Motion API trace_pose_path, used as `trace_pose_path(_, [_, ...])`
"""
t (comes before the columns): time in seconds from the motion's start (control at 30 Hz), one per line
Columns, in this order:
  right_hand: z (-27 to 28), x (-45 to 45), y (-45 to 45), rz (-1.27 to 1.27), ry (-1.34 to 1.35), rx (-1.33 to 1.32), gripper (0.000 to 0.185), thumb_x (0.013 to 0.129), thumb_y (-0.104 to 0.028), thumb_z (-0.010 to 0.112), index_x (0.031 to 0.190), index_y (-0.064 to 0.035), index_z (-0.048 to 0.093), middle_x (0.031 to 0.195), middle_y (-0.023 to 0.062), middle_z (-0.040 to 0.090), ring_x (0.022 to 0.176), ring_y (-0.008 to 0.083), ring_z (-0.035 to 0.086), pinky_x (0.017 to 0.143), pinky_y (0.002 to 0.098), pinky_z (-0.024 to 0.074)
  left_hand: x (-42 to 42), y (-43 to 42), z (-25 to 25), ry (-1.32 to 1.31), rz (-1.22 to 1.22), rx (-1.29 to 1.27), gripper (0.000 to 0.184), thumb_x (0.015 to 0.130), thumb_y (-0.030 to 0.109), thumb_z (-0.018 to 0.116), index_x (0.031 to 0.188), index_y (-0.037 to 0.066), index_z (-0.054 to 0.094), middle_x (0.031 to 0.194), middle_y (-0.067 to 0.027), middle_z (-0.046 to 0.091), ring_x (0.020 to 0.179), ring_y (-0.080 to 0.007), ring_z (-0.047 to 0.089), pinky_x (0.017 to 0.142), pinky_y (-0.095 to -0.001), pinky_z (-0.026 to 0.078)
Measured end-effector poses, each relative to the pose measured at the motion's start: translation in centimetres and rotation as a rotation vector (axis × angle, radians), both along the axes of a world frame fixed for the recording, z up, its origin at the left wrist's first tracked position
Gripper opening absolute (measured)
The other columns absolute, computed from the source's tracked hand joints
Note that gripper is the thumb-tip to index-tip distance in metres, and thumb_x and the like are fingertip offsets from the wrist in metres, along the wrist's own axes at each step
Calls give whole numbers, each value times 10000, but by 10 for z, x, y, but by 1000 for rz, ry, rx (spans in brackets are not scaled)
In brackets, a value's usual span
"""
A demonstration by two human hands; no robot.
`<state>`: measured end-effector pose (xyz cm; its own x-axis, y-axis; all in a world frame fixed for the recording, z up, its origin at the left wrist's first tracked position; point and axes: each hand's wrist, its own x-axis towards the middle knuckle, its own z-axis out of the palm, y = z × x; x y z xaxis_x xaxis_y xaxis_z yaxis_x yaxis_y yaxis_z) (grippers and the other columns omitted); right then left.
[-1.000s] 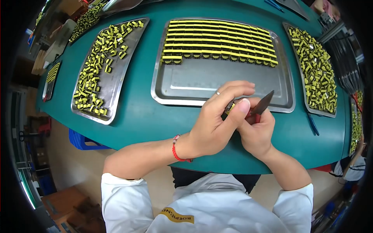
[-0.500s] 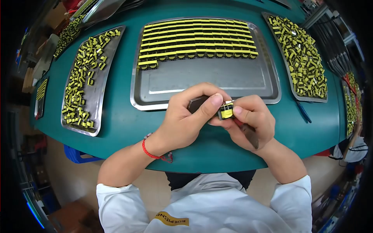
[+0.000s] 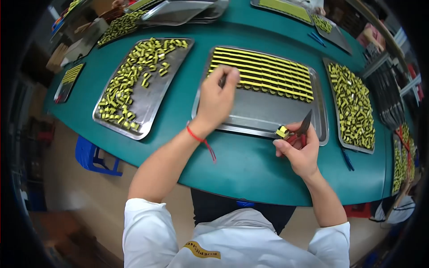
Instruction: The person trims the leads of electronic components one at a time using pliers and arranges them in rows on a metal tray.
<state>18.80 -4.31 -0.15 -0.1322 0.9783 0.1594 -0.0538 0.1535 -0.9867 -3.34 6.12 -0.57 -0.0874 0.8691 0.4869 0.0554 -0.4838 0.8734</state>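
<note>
My right hand (image 3: 304, 149) is closed in front of the middle tray's right front edge. Its thumb and fingers pinch a small yellow-taped transformer (image 3: 282, 131), and a red-handled tool with a dark pointed end (image 3: 306, 120) is tucked in the same hand. My left hand (image 3: 218, 96) is closed above the left part of the metal tray (image 3: 268, 109), by the rows of transformers (image 3: 268, 71). Something dark shows between its thumb and index finger, too small to make out. The left end of the front row is hidden behind this hand.
A tray of loose transformers (image 3: 147, 109) lies left, and a fuller tray (image 3: 346, 139) lies right. Blue-handled tools (image 3: 348, 160) lie beside the right tray. Stacked metal trays (image 3: 178, 12) stand at the back left. A blue stool (image 3: 96, 156) is below the table edge.
My hands have parted. The left has moved forward over the transformer rows; the right has drawn to the right, keeping the transformer and the tool. The head view has shifted.
</note>
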Motion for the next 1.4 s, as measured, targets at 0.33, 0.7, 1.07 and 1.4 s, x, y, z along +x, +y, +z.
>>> trace_pose_path(0.33, [29, -64, 72, 57, -944, 426, 234, 831, -156, 745, 819, 5, 575, 672, 125, 577, 627, 267, 610, 580, 376, 459, -60, 43, -5, -5, 381, -74, 358, 997, 276, 564, 784, -11, 575, 623, -30, 523, 571, -99, 444, 541, -297, 374])
trace_pose_path(0.7, [14, -119, 114, -81, -1286, 134, 280, 851, -247, 716, 1002, -60, 572, 888, 149, 691, 875, 357, 663, 755, 463, 514, -64, 60, -26, -100, 390, -188, 331, 981, 242, 566, 782, -21, 591, 636, -77, 574, 585, -173, 515, 587, -353, 414])
trace_pose_path(1.07, [11, -108, 109, -99, -1227, 265, 268, 866, -257, 694, 1006, -56, 586, 842, 164, 682, 832, 371, 662, 711, 472, 507, -64, 57, -26, -88, 356, -218, 323, 982, 248, 559, 806, -17, 618, 735, -50, 584, 678, -129, 483, 640, -294, 393])
trace_pose_path(1.4, [12, -14, -23, 462, -558, 308, 178, 864, -178, 728, 930, -29, 656, 570, 63, 513, 497, 145, 489, 498, 303, 408, -74, 51, -27, -284, 179, -338, 438, 1024, 375, 428, 738, 66, 551, 631, 1, 456, 539, -84, 400, 472, -246, 320])
